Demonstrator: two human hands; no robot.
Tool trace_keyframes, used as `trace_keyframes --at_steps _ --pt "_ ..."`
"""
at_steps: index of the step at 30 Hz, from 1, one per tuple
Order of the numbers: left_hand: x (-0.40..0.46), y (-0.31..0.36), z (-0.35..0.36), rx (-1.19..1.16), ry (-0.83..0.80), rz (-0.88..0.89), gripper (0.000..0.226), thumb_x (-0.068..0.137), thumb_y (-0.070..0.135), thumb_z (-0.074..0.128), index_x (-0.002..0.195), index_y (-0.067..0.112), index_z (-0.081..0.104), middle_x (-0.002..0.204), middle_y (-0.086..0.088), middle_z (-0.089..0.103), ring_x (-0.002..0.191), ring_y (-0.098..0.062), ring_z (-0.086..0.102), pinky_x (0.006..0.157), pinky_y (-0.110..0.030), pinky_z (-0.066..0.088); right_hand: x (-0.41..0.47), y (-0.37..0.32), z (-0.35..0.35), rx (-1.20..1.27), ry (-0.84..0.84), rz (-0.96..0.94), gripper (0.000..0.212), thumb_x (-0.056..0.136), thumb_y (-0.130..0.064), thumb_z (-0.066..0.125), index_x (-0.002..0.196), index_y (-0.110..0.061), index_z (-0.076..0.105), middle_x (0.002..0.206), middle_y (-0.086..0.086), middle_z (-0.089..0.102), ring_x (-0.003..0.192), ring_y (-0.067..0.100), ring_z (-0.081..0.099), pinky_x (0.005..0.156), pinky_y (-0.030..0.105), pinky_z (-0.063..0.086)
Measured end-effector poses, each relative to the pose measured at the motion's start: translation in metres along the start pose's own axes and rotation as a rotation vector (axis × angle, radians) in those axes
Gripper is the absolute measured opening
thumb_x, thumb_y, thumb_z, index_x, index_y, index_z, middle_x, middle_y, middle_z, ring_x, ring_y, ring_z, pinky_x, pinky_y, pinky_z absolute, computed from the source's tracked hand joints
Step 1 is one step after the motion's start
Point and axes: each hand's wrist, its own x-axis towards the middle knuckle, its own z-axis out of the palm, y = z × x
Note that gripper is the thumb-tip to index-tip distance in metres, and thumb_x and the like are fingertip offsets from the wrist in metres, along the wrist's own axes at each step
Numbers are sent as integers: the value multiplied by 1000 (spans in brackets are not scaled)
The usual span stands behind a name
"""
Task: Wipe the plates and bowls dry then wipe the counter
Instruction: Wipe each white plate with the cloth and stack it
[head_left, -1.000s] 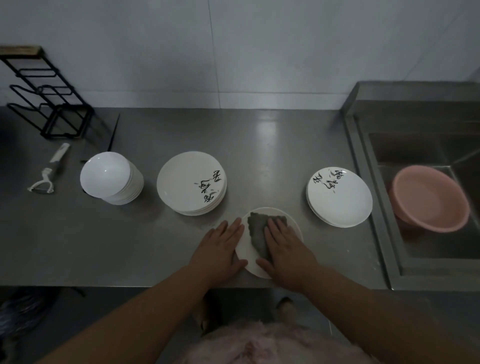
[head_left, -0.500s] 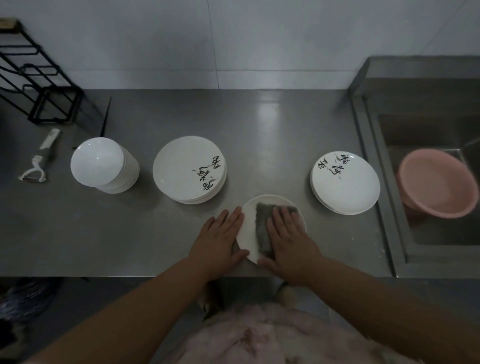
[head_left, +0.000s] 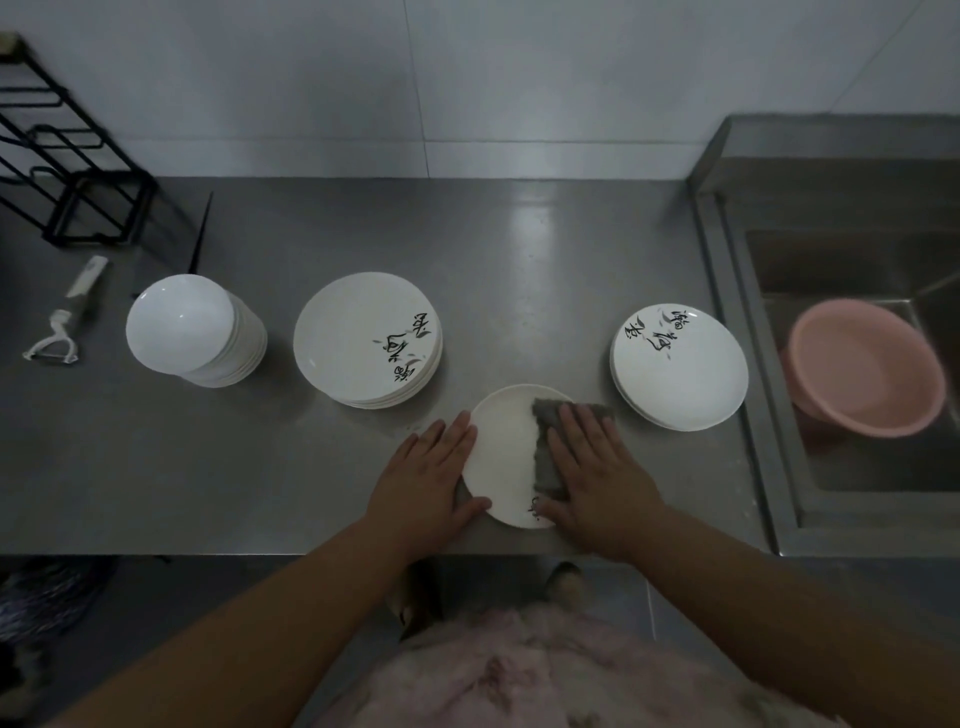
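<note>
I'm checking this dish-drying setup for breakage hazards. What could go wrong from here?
1. The plate being wiped sits close to the counter's front edge; a hard stroke of the grey cloth under the right hand might push it off, though the left hand steadies its rim.
2. The cloth reaches toward the right plate stack; a wide swipe could knock it toward the sink.
</note>
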Motion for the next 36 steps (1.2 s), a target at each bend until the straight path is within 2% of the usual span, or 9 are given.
trace_keyframes --at_steps 3,7,9,12,17,21,25,30,36 --pt "0 5 -1 6 34 -37 94 89 79 34 164 26 14 170 7 -5 157 -23 11 126 -46 12 4 -22 3 74 4 47 101 94 -81 12 160 -5 24 169 21 3 157 38 -6 125 53 -1" --pt "-2 7 -4 92 63 -49 97 85 83 34 160 22 29 172 0 -2 157 -29 7 125 -54 12 -24 -32 11 93 -35 -184 94 97 -81 15 164 -16 12 171 12 -9 157 31 -15 128 52 -2" --pt "-2 9 -7 124 124 5 93 83 82 41 149 17 47 172 -5 4 157 -31 6 124 -55 15 -30 -15 11 66 20 -229 88 99 -78 18 163 -19 21 172 9 4 158 32 -4 125 52 5" --pt "3 12 -6 158 234 223 67 85 73 50 116 15 64 167 -11 26 155 -33 21 123 -53 20 -22 12 6 35 55 -91 80 100 -73 19 159 -23 36 171 3 19 159 33 3 124 56 14" --pt "11 15 1 149 169 253 46 76 57 76 103 20 69 142 -9 61 136 -29 55 114 -49 38 -2 1 0 141 38 155 90 97 -75 5 161 -17 33 172 4 7 158 36 -7 127 51 9" --pt "10 19 0 72 218 199 46 71 59 72 97 22 70 138 -3 65 131 -24 59 105 -49 47 -34 -34 21 177 96 236 87 101 -70 22 157 -5 37 170 18 14 155 49 -1 123 60 22" --pt "6 17 1 48 201 194 39 78 60 65 98 26 66 142 -2 62 135 -24 55 107 -50 45 -41 -29 20 162 85 223 89 100 -73 15 157 -10 39 170 14 17 153 53 7 124 58 19" --pt "8 24 1 -23 205 124 22 78 46 74 89 28 67 136 -2 66 129 -25 60 103 -46 46 6 9 8 135 31 174 83 100 -70 22 161 -16 32 173 6 5 157 43 -7 126 56 14" --pt "5 33 -5 12 225 91 30 76 56 69 88 29 64 118 4 68 109 -24 61 93 -44 39 -38 -34 13 214 1 213 90 99 -74 10 162 -12 27 172 14 1 155 48 -7 127 55 12"
